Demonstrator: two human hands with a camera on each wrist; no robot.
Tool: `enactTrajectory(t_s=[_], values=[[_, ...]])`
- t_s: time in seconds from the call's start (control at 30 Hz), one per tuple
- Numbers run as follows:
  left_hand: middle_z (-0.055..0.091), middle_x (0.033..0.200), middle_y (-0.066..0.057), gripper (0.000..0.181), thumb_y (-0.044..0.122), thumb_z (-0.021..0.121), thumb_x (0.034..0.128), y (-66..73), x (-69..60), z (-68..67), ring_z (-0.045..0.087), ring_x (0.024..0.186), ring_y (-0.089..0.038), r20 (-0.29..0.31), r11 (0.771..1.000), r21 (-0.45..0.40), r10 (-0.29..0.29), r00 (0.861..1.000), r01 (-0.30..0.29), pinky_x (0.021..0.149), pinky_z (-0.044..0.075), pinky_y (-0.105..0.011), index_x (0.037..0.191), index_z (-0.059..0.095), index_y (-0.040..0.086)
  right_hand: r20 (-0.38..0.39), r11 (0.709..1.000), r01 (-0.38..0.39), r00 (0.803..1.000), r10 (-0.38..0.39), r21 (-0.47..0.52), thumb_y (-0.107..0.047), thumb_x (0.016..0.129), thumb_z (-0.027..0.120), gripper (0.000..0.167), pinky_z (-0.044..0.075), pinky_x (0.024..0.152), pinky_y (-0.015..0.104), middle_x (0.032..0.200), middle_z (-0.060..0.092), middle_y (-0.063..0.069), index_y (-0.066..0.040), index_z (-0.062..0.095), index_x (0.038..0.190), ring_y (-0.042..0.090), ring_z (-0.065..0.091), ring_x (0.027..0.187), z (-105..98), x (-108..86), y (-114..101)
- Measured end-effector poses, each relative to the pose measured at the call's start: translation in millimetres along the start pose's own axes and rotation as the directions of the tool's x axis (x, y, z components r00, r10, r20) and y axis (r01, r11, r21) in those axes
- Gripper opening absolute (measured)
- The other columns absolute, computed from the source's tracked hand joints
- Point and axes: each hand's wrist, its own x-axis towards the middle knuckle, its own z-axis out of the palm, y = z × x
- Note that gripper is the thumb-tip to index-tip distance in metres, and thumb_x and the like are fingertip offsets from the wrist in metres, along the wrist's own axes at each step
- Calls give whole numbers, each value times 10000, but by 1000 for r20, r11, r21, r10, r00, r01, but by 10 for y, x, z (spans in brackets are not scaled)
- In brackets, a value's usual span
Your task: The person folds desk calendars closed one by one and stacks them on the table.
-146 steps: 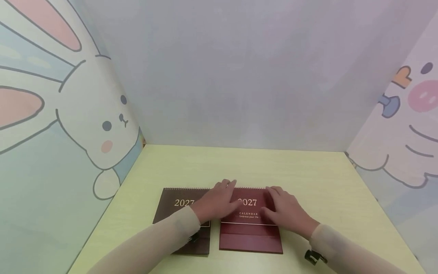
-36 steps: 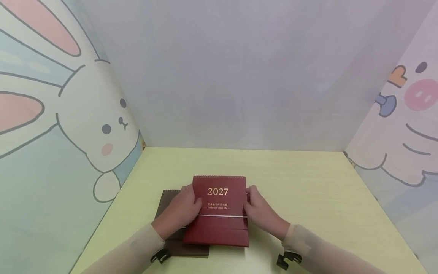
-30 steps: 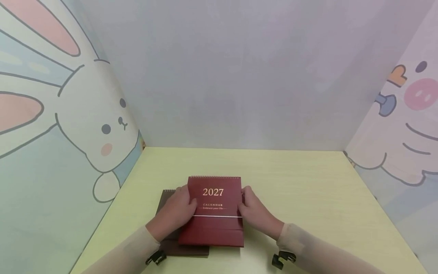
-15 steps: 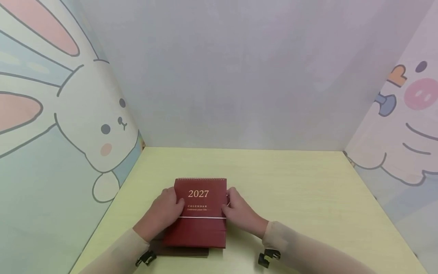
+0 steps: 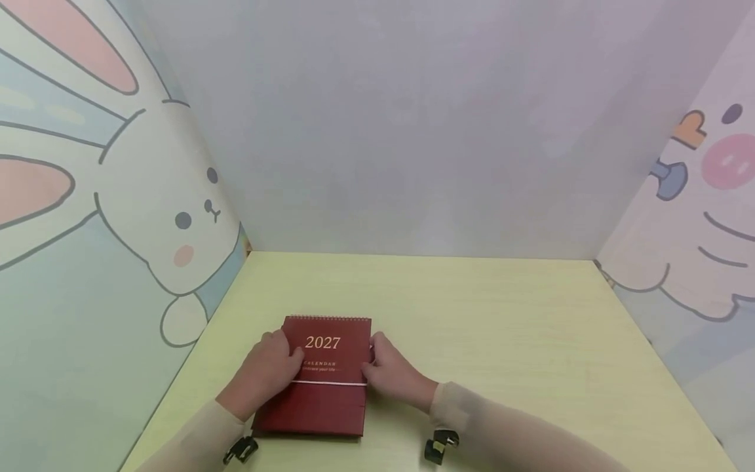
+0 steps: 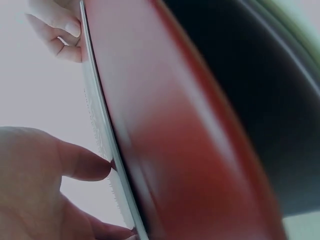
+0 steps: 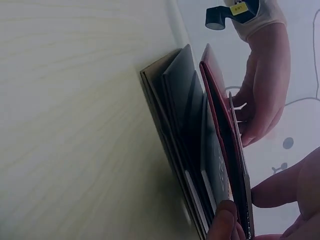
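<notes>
A red 2027 desk calendar (image 5: pixel 330 410) with a spiral binding along its far edge is held between both hands. My left hand (image 5: pixel 263 372) grips its left edge, thumb on the cover. At the right edge my right hand (image 5: pixel 400 375) pinches it, fingers underneath. The right wrist view shows a dark desk calendar (image 7: pixel 181 82) lying on the table below, with the red calendar (image 7: pixel 216 95) tilted just above it and a gap between them. From the head, the dark calendar is hidden under the red one. The dark surface (image 6: pixel 260 110) also shows in the left wrist view.
A pale yellow table (image 5: pixel 501 314) extends to the right and behind the calendars. Grey back wall (image 5: pixel 413 131) and side walls with a cartoon rabbit (image 5: pixel 159 196) and pig (image 5: pixel 696 216) enclose it. Black wrist mounts (image 5: pixel 441 446) hang below the sleeves.
Earlier the red calendar lay right of the dark one, hands over it. Both hands then lifted it leftward over the dark calendar; in the last half second it moved further left and lower.
</notes>
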Motion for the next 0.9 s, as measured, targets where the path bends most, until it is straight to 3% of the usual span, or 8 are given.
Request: enactTrajectory(t_s=[0.2, 0.6, 0.73, 0.9], values=[[625, 1090, -268, 624, 295, 649, 1144, -62, 25, 53, 652, 888, -312, -5, 999, 32, -24, 1000, 24, 743, 664, -448, 1406, 557, -264, 19, 1000, -4, 1000, 4, -6, 9, 1122, 582, 184, 547, 761, 273, 1305, 691, 228, 40, 537, 1297, 179, 650, 977, 73, 45, 59], [593, 1072, -275, 613, 309, 646, 1135, -138, 66, 115, 620, 862, -338, -61, 996, 88, -17, 998, 22, 738, 638, -479, 1356, 551, -255, 11, 999, 33, 999, -32, -39, -13, 1058, 672, 297, 565, 855, 289, 1328, 659, 208, 30, 557, 1329, 188, 634, 1072, 119, 91, 80], [569, 1097, -284, 659, 328, 638, 1150, -174, 62, 142, 639, 860, -329, -25, 995, 89, -42, 999, 44, 731, 659, -468, 1407, 513, -266, 5, 995, 40, 999, -39, -96, -9, 1033, 704, 321, 537, 938, 305, 1340, 618, 215, 51, 577, 1321, 202, 576, 1134, 146, 90, 97], [591, 1131, -296, 726, 340, 627, 1158, -195, 66, 182, 661, 889, -338, 9, 997, 44, -59, 998, 58, 765, 674, -479, 1487, 439, -278, -28, 983, -18, 1000, 13, -183, -83, 1039, 737, 339, 537, 949, 342, 1304, 554, 175, 49, 587, 1313, 214, 539, 1100, 166, 72, 90]])
